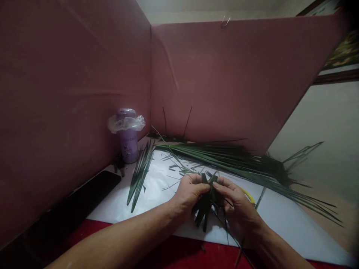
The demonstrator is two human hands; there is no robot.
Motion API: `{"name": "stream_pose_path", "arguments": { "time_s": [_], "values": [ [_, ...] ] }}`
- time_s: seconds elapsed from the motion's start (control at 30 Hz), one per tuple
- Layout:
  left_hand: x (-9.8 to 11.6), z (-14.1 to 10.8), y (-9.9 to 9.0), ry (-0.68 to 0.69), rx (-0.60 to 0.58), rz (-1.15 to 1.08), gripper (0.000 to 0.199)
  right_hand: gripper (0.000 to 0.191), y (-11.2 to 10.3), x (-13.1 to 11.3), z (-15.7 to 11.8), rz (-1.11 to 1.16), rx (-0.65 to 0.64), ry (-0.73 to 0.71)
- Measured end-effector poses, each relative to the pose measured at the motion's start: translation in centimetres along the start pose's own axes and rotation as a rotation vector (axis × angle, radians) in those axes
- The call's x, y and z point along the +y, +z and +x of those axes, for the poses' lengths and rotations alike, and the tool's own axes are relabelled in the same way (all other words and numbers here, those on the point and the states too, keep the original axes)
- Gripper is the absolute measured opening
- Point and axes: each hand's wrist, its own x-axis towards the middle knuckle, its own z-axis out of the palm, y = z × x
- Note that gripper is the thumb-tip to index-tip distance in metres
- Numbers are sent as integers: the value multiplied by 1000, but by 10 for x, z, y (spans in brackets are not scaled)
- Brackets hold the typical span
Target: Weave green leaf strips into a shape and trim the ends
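Note:
Between my hands is a dark green woven leaf piece [206, 203], with several strips sticking out above and below and thin stems trailing toward the lower right. My left hand [192, 192] pinches its upper left part between thumb and fingers. On the right side, my right hand [231, 194] grips it with thumb and forefinger closed; its lower fingers are partly hidden. Yellow handles [248, 195] of some tool show just behind my right hand. Small leaf scraps [179, 168] lie scattered on the white sheet [157, 186] beyond the hands.
Long palm leaves [232, 155] stretch across the back to the right edge. A shorter leaf bundle [140, 175] lies left. Near the pink partition [218, 82] stands a purple bottle [129, 144] with plastic around its top. A black flat object [98, 188] lies at left.

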Motion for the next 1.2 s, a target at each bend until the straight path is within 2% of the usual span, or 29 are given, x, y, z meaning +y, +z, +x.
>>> {"name": "stream_pose_path", "arguments": {
  "time_s": [0.3, 0.5, 0.63, 0.83, 1.2],
  "values": [
    [0, 0, -3, -18, -75, -38, 18, 14, 0, 1, 0, 16, 20, -22],
    [0, -1, -1, -35, 20, 38, 16, 9, -4, 5, 2, -71, -42, -59],
    [0, -1, 1, -21, 70, 54, 15, 9, -4, 4, 3, -105, -27, -55],
    [0, 0, -1, -25, 1, 29, 12, 11, 0, 3, -1, -101, -6, -22],
    [-1, -1, -1, -25, 36, 30, 13, 12, -3, 4, 2, -134, -15, -40]
  ]
}}
